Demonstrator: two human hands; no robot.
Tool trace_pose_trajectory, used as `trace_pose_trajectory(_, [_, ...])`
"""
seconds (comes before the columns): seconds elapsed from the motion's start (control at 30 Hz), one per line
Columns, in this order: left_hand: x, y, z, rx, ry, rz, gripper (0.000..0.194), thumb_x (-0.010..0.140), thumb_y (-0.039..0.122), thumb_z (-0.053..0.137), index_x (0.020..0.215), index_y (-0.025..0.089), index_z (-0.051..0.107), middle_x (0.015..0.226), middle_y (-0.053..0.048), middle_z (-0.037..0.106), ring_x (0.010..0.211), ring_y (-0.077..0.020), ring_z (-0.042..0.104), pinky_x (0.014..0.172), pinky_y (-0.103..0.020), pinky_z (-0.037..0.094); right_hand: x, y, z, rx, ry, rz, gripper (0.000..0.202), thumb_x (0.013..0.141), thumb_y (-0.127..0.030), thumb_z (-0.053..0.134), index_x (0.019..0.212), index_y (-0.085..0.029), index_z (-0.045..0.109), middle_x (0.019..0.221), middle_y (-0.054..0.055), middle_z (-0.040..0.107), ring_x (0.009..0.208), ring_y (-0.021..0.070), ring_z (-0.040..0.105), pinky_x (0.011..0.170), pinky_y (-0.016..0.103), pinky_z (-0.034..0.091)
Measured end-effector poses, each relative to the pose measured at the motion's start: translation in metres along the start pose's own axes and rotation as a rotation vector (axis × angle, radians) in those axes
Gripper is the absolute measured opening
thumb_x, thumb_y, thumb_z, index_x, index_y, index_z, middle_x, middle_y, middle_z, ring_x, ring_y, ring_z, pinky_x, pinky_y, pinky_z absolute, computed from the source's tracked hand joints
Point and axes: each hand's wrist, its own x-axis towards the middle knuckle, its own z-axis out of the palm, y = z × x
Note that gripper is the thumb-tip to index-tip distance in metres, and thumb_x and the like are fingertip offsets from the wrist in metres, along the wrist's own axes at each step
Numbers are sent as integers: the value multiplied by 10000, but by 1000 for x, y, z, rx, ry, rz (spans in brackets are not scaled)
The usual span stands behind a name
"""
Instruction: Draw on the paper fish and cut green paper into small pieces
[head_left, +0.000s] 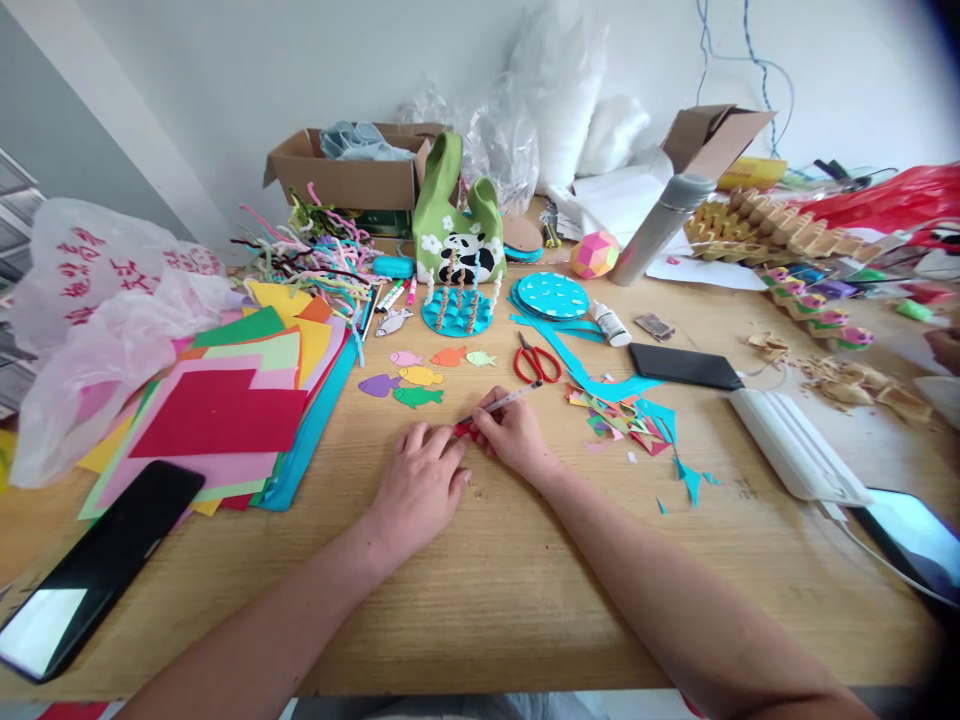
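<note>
My right hand (511, 430) grips a slim pen (517, 395), its tip down at a small red paper piece (463, 429) on the wooden table. My left hand (421, 480) lies flat with fingers spread, its fingertips at the edge of that red piece, which is mostly covered by my hands. Beyond them lie several paper fish, among them a purple fish (379, 385), a green fish (418, 397) and an orange fish (448, 356). Red-handled scissors (536, 362) rest just past my right hand.
Coloured sheets (217, 415) are stacked at left beside a black phone (105, 570). Paper scraps (630, 420), a dark phone (684, 366) and a white power bank (799, 445) lie at right. Farther back stand a blue craft base (456, 315), a panda bag (461, 235) and a glue bottle (610, 325).
</note>
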Motion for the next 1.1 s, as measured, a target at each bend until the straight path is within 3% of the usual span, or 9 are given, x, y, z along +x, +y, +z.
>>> trace_pose_trajectory(1.1, [0, -1, 0, -10, -3, 5, 352, 923, 304, 496, 1256, 220, 571, 1206, -76, 579, 1083, -272, 460, 960, -460, 396, 1, 0, -1, -44, 12, -24, 50, 749, -179, 509, 722, -205, 476, 494, -52, 553, 359, 91, 486, 358, 180, 347])
